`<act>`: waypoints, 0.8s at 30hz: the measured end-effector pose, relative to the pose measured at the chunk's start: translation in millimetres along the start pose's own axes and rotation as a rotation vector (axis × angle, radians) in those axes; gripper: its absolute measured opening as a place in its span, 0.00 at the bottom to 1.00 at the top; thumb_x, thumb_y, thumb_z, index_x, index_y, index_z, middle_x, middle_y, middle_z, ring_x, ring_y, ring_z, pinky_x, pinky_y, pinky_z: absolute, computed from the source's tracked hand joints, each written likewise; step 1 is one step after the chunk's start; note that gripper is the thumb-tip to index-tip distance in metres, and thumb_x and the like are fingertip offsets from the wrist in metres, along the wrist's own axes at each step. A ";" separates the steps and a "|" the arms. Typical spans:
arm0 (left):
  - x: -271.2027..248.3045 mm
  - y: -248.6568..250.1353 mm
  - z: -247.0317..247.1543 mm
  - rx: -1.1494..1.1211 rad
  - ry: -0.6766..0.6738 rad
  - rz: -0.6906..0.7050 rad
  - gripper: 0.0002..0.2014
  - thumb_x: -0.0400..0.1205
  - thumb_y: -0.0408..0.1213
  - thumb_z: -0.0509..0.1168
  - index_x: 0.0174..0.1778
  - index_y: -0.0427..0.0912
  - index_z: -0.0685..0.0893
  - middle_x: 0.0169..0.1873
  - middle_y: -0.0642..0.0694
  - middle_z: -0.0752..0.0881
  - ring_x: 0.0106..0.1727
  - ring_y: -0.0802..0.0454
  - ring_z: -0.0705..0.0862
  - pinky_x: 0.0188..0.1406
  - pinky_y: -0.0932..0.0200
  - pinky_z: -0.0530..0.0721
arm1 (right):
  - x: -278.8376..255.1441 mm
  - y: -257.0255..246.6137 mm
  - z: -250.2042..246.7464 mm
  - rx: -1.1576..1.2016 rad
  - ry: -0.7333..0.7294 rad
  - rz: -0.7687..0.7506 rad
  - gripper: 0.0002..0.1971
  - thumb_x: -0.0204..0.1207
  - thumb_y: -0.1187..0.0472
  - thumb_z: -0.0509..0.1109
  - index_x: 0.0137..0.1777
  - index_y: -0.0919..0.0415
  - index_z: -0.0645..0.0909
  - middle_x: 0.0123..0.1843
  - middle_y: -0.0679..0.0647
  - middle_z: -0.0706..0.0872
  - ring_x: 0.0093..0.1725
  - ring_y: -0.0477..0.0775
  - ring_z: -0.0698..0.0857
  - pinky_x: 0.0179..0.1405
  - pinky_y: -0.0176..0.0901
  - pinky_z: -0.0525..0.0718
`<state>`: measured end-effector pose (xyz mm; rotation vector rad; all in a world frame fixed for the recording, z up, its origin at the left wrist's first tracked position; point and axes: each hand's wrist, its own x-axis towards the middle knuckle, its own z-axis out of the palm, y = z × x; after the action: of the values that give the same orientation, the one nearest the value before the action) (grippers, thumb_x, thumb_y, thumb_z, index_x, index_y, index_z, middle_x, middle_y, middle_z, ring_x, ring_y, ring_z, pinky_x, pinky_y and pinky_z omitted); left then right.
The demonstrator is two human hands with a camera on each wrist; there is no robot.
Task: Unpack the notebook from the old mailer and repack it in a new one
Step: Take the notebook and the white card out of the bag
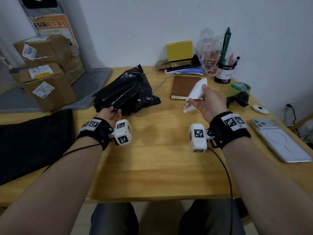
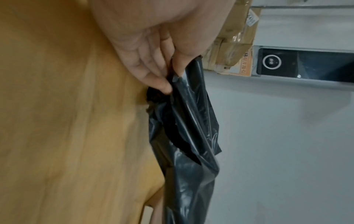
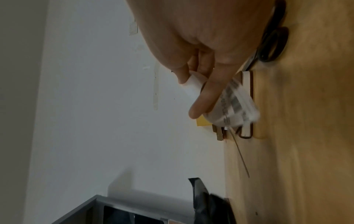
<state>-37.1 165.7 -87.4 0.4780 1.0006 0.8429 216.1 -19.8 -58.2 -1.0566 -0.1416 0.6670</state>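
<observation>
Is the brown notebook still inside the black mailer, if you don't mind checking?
No, the brown notebook lies bare on the table, apart from the black mailer that the left hand grips.

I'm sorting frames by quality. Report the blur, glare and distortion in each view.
Head view: dim and soft, wide-angle bending at the edges, glare streaks on the black mailer. Left wrist view: left hand sharp enough, sheen on the mailer, table smeared. Right wrist view: dark; white label in the right hand motion-blurred.
</observation>
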 end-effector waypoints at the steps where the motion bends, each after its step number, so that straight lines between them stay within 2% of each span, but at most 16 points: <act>1: -1.4 2.7 -1.5 0.002 -0.024 -0.010 0.11 0.90 0.37 0.57 0.50 0.32 0.77 0.40 0.43 0.80 0.37 0.53 0.81 0.27 0.65 0.87 | -2.0 0.8 2.4 -0.017 -0.025 0.003 0.08 0.85 0.63 0.70 0.59 0.67 0.80 0.69 0.65 0.77 0.50 0.70 0.90 0.38 0.49 0.92; 3: -8.7 7.3 0.7 0.041 -0.074 -0.033 0.11 0.89 0.37 0.59 0.61 0.32 0.76 0.46 0.39 0.83 0.40 0.51 0.83 0.37 0.62 0.89 | -8.9 3.7 10.0 -0.050 -0.082 0.003 0.07 0.84 0.62 0.71 0.56 0.66 0.81 0.70 0.68 0.77 0.59 0.72 0.87 0.40 0.51 0.92; 5: -17.7 12.7 7.7 0.088 -0.068 -0.025 0.12 0.88 0.34 0.62 0.64 0.32 0.73 0.48 0.36 0.82 0.43 0.46 0.85 0.49 0.57 0.90 | -16.1 5.4 17.5 -0.095 -0.130 -0.013 0.07 0.83 0.62 0.73 0.55 0.65 0.81 0.70 0.70 0.78 0.62 0.72 0.86 0.42 0.53 0.92; 6: -22.7 15.3 11.3 0.100 -0.063 -0.019 0.13 0.87 0.33 0.64 0.64 0.33 0.72 0.51 0.35 0.81 0.43 0.45 0.85 0.48 0.55 0.90 | -20.1 5.1 20.6 -0.123 -0.158 -0.023 0.07 0.82 0.62 0.74 0.54 0.65 0.82 0.70 0.69 0.79 0.63 0.71 0.85 0.43 0.55 0.93; 7: -28.3 17.0 15.1 0.116 -0.065 -0.016 0.14 0.86 0.32 0.65 0.64 0.34 0.72 0.52 0.37 0.79 0.43 0.44 0.86 0.41 0.54 0.91 | -25.0 4.3 22.9 -0.155 -0.191 -0.034 0.07 0.81 0.62 0.75 0.53 0.65 0.83 0.69 0.69 0.80 0.64 0.71 0.85 0.45 0.56 0.93; 9: -40.8 19.4 20.9 0.173 -0.068 -0.009 0.13 0.84 0.33 0.66 0.62 0.37 0.72 0.47 0.42 0.78 0.37 0.47 0.84 0.27 0.57 0.88 | -37.6 1.9 25.5 -0.251 -0.271 -0.057 0.09 0.80 0.62 0.76 0.54 0.67 0.84 0.69 0.70 0.81 0.65 0.72 0.84 0.47 0.58 0.93; 11: -53.5 18.6 23.9 0.217 -0.085 0.006 0.11 0.82 0.33 0.67 0.58 0.39 0.75 0.34 0.47 0.78 0.33 0.51 0.82 0.26 0.61 0.84 | -53.6 -1.4 25.4 -0.367 -0.354 -0.066 0.11 0.79 0.62 0.77 0.56 0.69 0.85 0.67 0.72 0.83 0.63 0.71 0.86 0.47 0.58 0.93; 13: -70.8 15.8 25.8 0.269 -0.137 0.026 0.10 0.80 0.33 0.67 0.56 0.41 0.77 0.31 0.49 0.81 0.36 0.51 0.83 0.30 0.62 0.83 | -71.7 -6.1 23.9 -0.476 -0.421 -0.079 0.11 0.78 0.63 0.79 0.56 0.69 0.86 0.64 0.72 0.85 0.59 0.68 0.88 0.47 0.58 0.93; 16: -100.0 7.5 25.7 0.429 -0.276 0.063 0.09 0.80 0.35 0.68 0.55 0.44 0.80 0.38 0.50 0.88 0.42 0.49 0.85 0.33 0.59 0.82 | -100.8 -11.2 20.2 -0.624 -0.500 -0.123 0.06 0.74 0.64 0.81 0.47 0.66 0.89 0.61 0.69 0.86 0.54 0.62 0.88 0.45 0.57 0.93; 18: -116.9 -0.5 23.7 0.568 -0.374 0.110 0.09 0.80 0.37 0.69 0.56 0.47 0.83 0.46 0.50 0.91 0.50 0.47 0.87 0.40 0.55 0.82 | -120.5 -11.5 14.2 -0.744 -0.552 -0.133 0.04 0.74 0.65 0.81 0.43 0.64 0.89 0.59 0.61 0.89 0.56 0.60 0.89 0.44 0.54 0.94; 20: -131.7 -10.6 19.5 0.740 -0.463 0.158 0.09 0.81 0.41 0.70 0.56 0.50 0.86 0.53 0.51 0.92 0.56 0.47 0.87 0.49 0.53 0.82 | -139.1 -9.5 4.9 -0.873 -0.623 -0.121 0.03 0.74 0.66 0.81 0.42 0.63 0.89 0.51 0.53 0.92 0.54 0.56 0.90 0.46 0.52 0.94; 22: -142.8 -23.2 12.3 0.906 -0.526 0.162 0.10 0.82 0.44 0.69 0.58 0.50 0.88 0.57 0.51 0.91 0.61 0.47 0.86 0.56 0.51 0.80 | -154.1 -5.1 -5.3 -0.982 -0.682 -0.115 0.04 0.72 0.66 0.82 0.39 0.61 0.90 0.46 0.52 0.92 0.48 0.54 0.91 0.48 0.52 0.94; 24: -150.9 -36.5 2.5 1.037 -0.587 0.123 0.11 0.83 0.45 0.67 0.59 0.50 0.89 0.60 0.50 0.90 0.62 0.47 0.85 0.59 0.50 0.78 | -165.6 1.2 -14.5 -1.047 -0.706 -0.113 0.04 0.71 0.65 0.83 0.37 0.59 0.92 0.44 0.52 0.93 0.45 0.53 0.90 0.50 0.52 0.93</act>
<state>-61.9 23.3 -30.6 1.5798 0.7910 0.1815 89.7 -124.8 -33.1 -1.7347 -1.2594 0.8566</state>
